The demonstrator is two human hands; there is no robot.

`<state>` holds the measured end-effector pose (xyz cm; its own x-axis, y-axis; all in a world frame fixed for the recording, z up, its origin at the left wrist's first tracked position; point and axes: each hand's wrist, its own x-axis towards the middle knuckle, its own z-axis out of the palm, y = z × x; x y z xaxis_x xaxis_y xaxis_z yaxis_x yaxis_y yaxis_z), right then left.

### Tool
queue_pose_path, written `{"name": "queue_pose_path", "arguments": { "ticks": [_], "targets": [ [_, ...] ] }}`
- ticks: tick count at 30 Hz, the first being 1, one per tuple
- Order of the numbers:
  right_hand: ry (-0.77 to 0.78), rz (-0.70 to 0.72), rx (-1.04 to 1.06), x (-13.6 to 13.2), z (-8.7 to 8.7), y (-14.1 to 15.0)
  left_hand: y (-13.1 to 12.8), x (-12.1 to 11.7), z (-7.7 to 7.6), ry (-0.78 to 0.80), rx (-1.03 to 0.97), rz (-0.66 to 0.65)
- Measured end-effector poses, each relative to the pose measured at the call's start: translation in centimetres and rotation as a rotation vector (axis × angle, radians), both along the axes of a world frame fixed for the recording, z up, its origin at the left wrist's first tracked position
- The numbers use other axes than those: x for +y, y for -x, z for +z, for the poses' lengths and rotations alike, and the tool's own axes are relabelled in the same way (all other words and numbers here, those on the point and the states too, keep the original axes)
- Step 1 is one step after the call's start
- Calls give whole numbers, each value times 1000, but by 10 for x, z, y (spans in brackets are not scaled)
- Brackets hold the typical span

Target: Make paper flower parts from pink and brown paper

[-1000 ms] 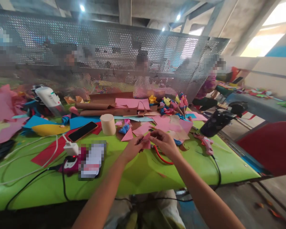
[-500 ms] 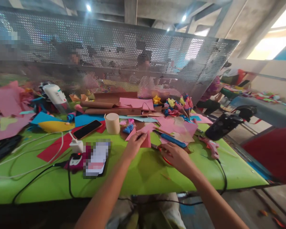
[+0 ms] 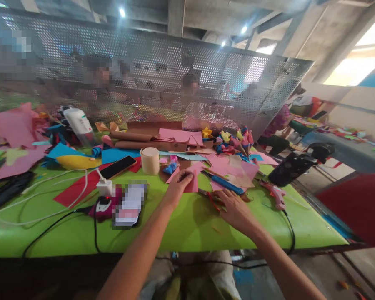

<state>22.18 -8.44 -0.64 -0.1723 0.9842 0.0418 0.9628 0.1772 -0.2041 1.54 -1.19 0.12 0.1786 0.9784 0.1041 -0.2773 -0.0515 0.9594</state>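
Between the thumb and fingers of my left hand [image 3: 178, 186] is a small piece of pink paper [image 3: 193, 183], upright over the table. My right hand [image 3: 234, 207] is closed around the red handles of a pair of scissors [image 3: 213, 201]; its fingers partly hide them. The blades point left, close to the paper's lower right edge. Just beyond my right hand lies a blue utility knife [image 3: 227, 183], with pink paper scraps [image 3: 229, 166] behind it.
A roll of tape [image 3: 150, 161] stands behind my left hand. Two phones, one of them black [image 3: 118, 167], and a charger [image 3: 105, 188] with cables lie left. A pink glue gun [image 3: 278, 196] and a black bottle [image 3: 284, 170] are right. Paper flowers [image 3: 234, 139] stand behind.
The scissors' handles have turned and now show narrower beneath my right hand. My left hand still holds the pink paper in nearly the same place. The view has shifted slightly.
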Motion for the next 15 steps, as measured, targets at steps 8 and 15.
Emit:
{"name": "queue_pose_path", "arguments": {
  "ticks": [8,15],
  "targets": [
    [49,-71,-32,13,0,4,0,2,-3,24,-74,3],
    [1,-202,163,13,-14,-8,0,4,-4,35,-103,27]
  ]
}}
